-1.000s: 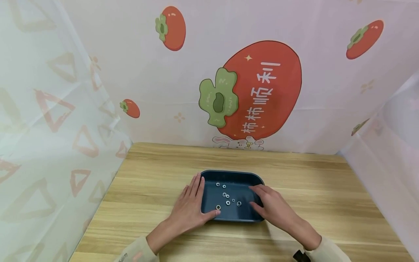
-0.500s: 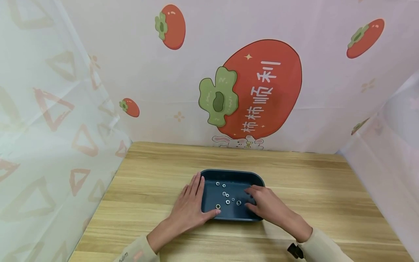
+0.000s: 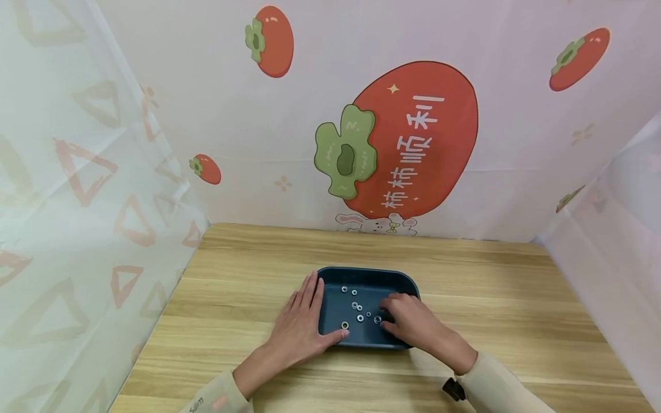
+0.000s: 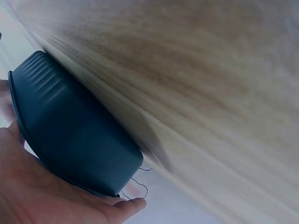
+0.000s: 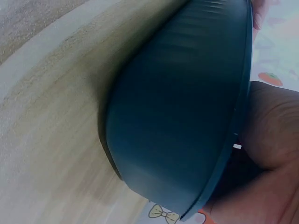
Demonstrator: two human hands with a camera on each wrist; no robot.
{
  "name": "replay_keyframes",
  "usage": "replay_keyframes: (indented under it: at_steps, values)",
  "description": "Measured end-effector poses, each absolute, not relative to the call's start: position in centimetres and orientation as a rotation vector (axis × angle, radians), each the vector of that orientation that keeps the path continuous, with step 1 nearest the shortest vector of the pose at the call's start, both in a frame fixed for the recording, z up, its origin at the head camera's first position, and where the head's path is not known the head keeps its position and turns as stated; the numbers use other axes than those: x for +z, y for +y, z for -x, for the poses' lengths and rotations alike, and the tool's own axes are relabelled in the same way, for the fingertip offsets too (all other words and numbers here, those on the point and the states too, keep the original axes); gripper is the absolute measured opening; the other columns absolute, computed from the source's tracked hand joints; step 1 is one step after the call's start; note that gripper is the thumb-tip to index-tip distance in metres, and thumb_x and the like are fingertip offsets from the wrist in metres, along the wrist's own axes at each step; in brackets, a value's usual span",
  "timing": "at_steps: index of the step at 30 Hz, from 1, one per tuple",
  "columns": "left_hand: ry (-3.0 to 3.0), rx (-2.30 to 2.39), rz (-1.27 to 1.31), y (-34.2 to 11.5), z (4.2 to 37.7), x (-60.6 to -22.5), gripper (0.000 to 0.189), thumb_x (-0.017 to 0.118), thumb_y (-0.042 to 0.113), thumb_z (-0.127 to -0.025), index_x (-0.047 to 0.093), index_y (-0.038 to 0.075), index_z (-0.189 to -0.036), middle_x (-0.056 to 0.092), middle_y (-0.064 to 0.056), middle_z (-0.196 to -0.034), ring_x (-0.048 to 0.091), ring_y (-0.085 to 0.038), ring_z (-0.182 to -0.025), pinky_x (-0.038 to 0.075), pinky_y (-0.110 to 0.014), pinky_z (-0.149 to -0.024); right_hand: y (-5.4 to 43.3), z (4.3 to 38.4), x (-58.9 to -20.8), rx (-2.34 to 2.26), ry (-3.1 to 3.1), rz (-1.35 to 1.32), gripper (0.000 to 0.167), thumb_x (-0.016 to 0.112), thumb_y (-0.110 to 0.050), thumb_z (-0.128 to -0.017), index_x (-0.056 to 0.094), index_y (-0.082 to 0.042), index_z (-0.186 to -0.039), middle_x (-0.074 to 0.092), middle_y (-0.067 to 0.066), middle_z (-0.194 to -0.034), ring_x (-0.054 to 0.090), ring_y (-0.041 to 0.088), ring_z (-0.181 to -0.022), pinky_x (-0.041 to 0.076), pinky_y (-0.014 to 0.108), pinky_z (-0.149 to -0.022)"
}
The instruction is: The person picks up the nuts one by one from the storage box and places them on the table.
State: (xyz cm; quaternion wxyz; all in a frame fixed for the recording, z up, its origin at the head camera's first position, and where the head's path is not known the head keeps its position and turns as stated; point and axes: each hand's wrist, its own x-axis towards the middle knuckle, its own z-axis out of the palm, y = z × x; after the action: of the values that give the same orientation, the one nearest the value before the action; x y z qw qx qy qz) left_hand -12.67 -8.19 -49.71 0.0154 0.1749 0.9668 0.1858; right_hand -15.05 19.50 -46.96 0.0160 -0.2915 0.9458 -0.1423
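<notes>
Closest, pale sleeves (image 3: 222, 396) and a black gadget (image 3: 454, 389) below the right wrist, then the left hand (image 3: 298, 331) straight-fingered along the left rim of a dark blue tray (image 3: 372, 277), and the right hand (image 3: 415, 324) bent-fingered inside the opposite end, blocking sight of it, thumb by a nut (image 3: 377, 320), too hidden to tell whether pinching anything. Between both hands, more small metal nuts (image 3: 360, 318) scattered on the tray floor; beyond, bare wooden table (image 3: 496, 275) and persimmon-printed cloth (image 3: 289, 132). From both wrists, outer tray walls, partly ribbed, screening the nuts visible from the head.
</notes>
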Motion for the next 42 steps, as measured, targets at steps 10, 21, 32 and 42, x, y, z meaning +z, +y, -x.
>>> replay_keyframes:
  at_steps: [10,21,32,42]
  values:
    - [2.996,0.619,-0.546,-8.2,12.7,-49.9,0.119,0.057,0.083,-0.09,0.017,0.005,-0.17,0.007,-0.014,-0.178,0.017,-0.031,-0.163,0.026,-0.053,-0.128,19.1,15.4,-47.6,-0.41,2.948,0.891,0.017,0.088,-0.012,-0.086,0.08,-0.003,-0.098,0.075,0.005,-0.089,0.068,0.014,-0.077,0.06,0.035,-0.067]
    - [3.002,0.633,-0.559,-8.3,12.7,-49.9,0.118,0.058,0.083,-0.09,0.018,0.005,-0.17,0.007,-0.014,-0.178,0.026,-0.034,-0.16,0.028,-0.054,-0.127,18.8,15.6,-48.0,-0.424,2.961,0.914,0.009,0.087,-0.01,-0.086,0.08,-0.008,-0.09,0.074,0.002,-0.085,0.065,0.01,-0.07,0.055,0.03,-0.06]
    - [2.99,0.627,-0.548,-8.2,12.6,-49.7,0.116,0.058,0.081,-0.091,0.02,0.004,-0.169,0.008,-0.015,-0.178,0.025,-0.034,-0.16,0.027,-0.054,-0.127,18.6,15.9,-48.2,-0.448,2.945,0.908,0.012,0.087,-0.01,-0.085,0.076,-0.011,-0.08,0.067,-0.004,-0.074,0.053,0.004,-0.06,0.047,0.026,-0.054]
    - [2.993,0.623,-0.548,-8.2,12.6,-49.6,0.117,0.059,0.081,-0.09,0.02,0.004,-0.169,0.008,-0.014,-0.178,0.026,-0.034,-0.16,0.027,-0.054,-0.127,18.2,15.8,-48.4,-0.456,2.951,0.89,0.014,0.086,-0.01,-0.086,0.075,-0.011,-0.077,0.063,-0.005,-0.07,0.048,0.003,-0.057,0.042,0.024,-0.052]
